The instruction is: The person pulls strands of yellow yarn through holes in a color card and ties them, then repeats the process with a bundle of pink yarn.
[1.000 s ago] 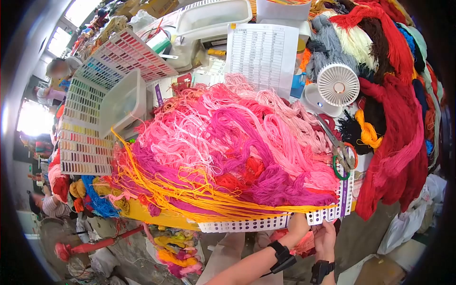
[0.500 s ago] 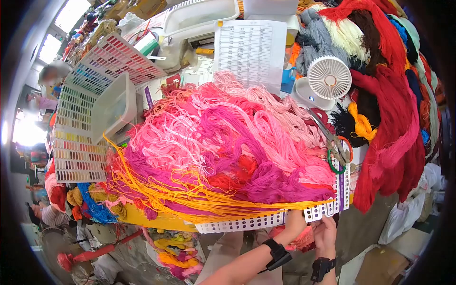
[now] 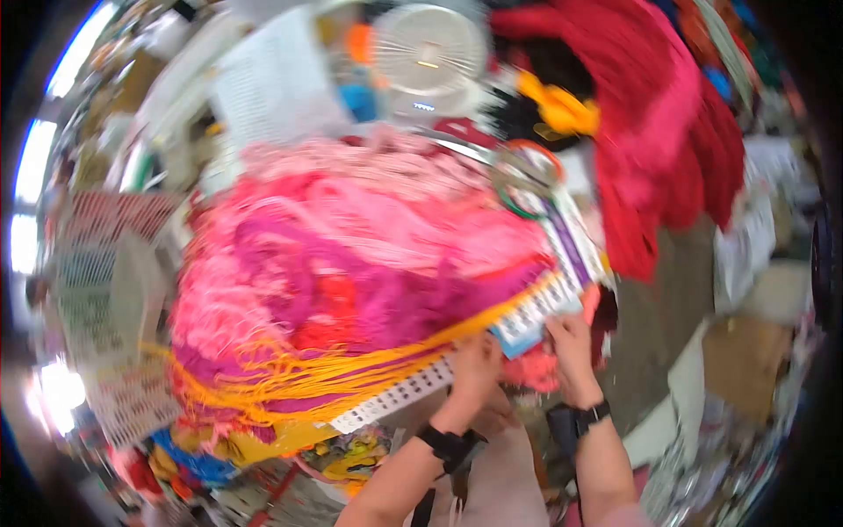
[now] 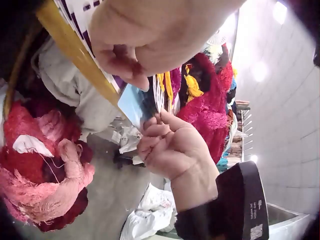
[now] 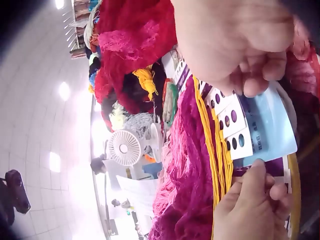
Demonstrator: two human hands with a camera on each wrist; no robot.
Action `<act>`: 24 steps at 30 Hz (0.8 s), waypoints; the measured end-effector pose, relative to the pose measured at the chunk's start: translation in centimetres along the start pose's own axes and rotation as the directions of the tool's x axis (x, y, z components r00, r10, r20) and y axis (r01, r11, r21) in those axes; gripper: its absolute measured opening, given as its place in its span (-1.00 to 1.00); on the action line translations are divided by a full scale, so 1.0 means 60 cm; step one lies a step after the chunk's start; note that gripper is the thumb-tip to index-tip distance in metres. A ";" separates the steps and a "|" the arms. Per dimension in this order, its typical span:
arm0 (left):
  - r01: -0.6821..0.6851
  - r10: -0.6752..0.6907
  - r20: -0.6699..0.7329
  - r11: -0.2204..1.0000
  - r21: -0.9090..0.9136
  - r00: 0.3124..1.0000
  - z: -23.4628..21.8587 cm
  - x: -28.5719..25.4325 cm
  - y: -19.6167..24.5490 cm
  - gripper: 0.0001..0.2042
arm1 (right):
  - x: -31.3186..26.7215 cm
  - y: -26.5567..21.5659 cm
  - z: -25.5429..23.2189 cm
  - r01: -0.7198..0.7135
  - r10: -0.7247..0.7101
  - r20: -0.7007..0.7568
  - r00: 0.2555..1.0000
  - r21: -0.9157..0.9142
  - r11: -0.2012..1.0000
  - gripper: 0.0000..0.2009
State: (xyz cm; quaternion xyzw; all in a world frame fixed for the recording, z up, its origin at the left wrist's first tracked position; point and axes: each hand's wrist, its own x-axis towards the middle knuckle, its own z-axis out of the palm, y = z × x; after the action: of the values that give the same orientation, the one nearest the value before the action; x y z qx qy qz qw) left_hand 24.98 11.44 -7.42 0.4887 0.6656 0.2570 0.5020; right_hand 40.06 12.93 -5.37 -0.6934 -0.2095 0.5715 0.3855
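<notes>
A light blue sheet (image 3: 522,339) (image 4: 134,106) (image 5: 272,127) lies between the two hands at the table's near edge, beside white punched cards (image 5: 237,120). My left hand (image 3: 476,367) (image 4: 145,37) (image 5: 255,207) pinches its near corner, thumb on the sheet in the right wrist view. My right hand (image 3: 572,356) (image 4: 175,150) (image 5: 235,45) grips the opposite end with curled fingers. Yellow-orange threads (image 3: 299,378) (image 5: 217,145) run across the cards, alongside magenta yarn (image 3: 395,307) and pink yarn (image 3: 351,211) heaped behind.
Scissors (image 3: 527,171) lie right of the yarn, near a white fan (image 3: 428,53). A printed paper (image 3: 277,79) and colour charts (image 3: 88,281) are farther left. Red yarn (image 3: 650,158) hangs at the right; a cardboard piece (image 3: 751,356) is on the floor.
The head view has swung right and blurred, so the table appears farther left. The blue sheet has come into view between the hands, and my left hand shows above the table edge.
</notes>
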 end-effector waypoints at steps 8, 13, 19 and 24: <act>-0.306 0.315 0.014 0.911 0.277 0.949 -0.049 -0.022 -0.015 -0.91 | -0.091 0.209 -0.086 0.119 -0.135 -0.029 0.990 -0.329 0.937 -0.86; -0.434 0.401 0.166 0.822 0.368 0.901 -0.072 -0.022 -0.056 -0.93 | -0.064 0.385 -0.203 -0.279 0.118 -0.302 0.946 -0.574 0.770 -0.79; -0.370 0.398 0.047 0.796 0.478 0.916 -0.058 -0.024 -0.068 -0.92 | 0.126 0.348 -0.266 0.103 -0.534 -0.186 0.825 -0.879 0.466 -0.67; -0.323 0.328 0.087 0.785 0.530 0.941 -0.062 -0.028 -0.060 -0.91 | 0.246 0.350 -0.245 -0.076 -0.509 -0.207 0.836 -0.961 0.268 -0.68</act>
State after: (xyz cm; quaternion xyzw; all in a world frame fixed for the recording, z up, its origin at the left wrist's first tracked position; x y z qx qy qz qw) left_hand 20.17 9.05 -8.34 0.7153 0.6189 0.1457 0.2900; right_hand 54.77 6.45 -30.20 -0.8632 -0.4979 0.0817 0.0177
